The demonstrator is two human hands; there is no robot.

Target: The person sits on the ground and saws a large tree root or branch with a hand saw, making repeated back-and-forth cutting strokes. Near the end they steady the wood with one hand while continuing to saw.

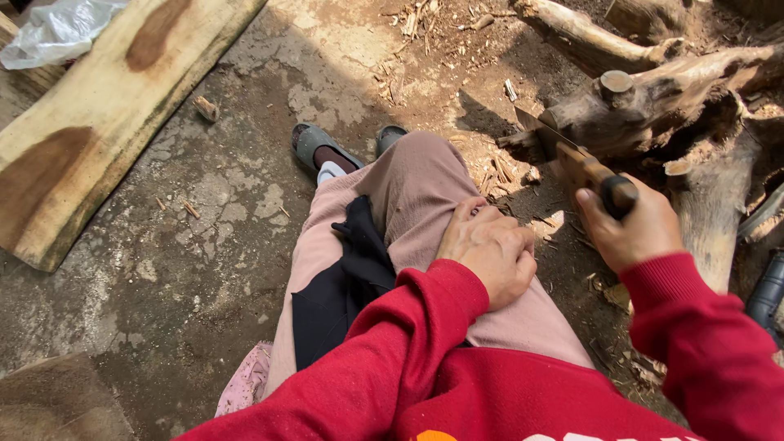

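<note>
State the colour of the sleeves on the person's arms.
Red, on both sleeves, shown in the head view.

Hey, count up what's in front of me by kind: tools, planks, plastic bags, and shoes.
Wooden-handled chopping knife, in the right hand: 1
Long pale wooden plank: 1
Crumpled clear plastic bag: 1
Grey slip-on shoes: 2
Total: 5
</note>
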